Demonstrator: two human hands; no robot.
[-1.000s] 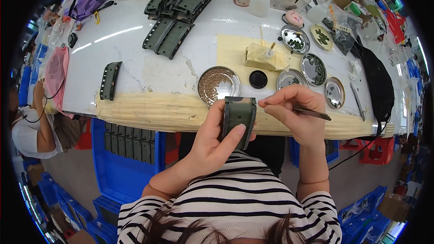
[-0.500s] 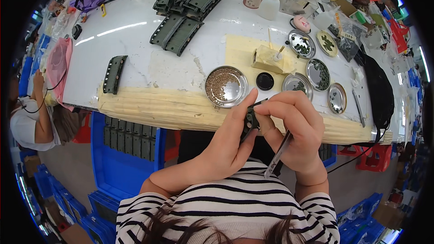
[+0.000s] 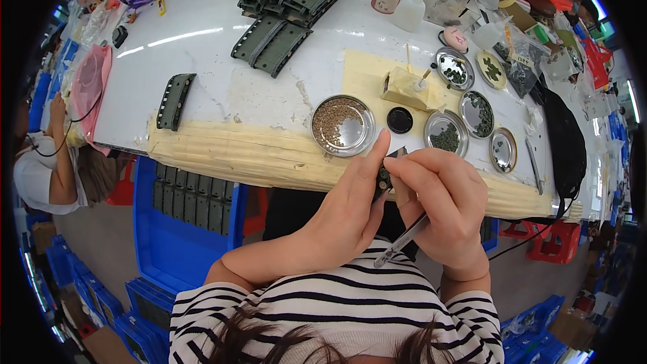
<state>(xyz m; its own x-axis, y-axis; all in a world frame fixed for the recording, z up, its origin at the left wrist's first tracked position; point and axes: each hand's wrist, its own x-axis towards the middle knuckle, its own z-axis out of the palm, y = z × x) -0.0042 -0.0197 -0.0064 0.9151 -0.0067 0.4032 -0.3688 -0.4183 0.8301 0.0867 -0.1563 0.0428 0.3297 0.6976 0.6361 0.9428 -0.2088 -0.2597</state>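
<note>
Fitting step: left hand point(image 3: 350, 209) pinches small dark-green plastic part point(image 3: 385, 176) just below round silver metal dish point(image 3: 343, 125), right hand point(image 3: 445, 205) grips thin metal tool point(image 3: 402, 239) & presses fingertips on it; next needs steady alignment.

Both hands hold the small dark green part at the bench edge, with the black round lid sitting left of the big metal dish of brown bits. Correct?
Not quite. The head view shows the black round lid to the right of the big metal dish, not left. Both the left hand and right hand do hold the dark green part.
</note>
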